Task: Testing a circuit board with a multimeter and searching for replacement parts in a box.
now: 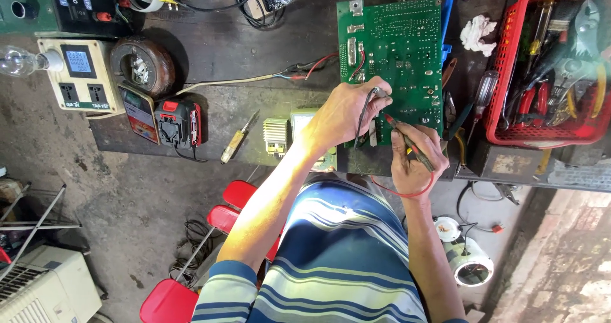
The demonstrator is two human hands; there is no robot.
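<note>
I am pressing both probes onto the green circuit board (398, 56), which is lying on the bench (254, 49) at twelve o'clock from me. My left hand (347, 113) is pinching the black probe (368, 103) in closed fingers while my right hand (414, 157) is gripping the red probe (400, 132) at the board's near edge. I judge the checking is under way, with most of the board not yet probed.

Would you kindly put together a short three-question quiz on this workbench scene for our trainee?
1. True or false: both hands work over the green circuit board.
2. Which hand holds the red-tipped probe? A) left hand B) right hand
3. What colour is the basket of hand tools to the right of the board?

Key: 1 true; 2 B; 3 red.
</note>
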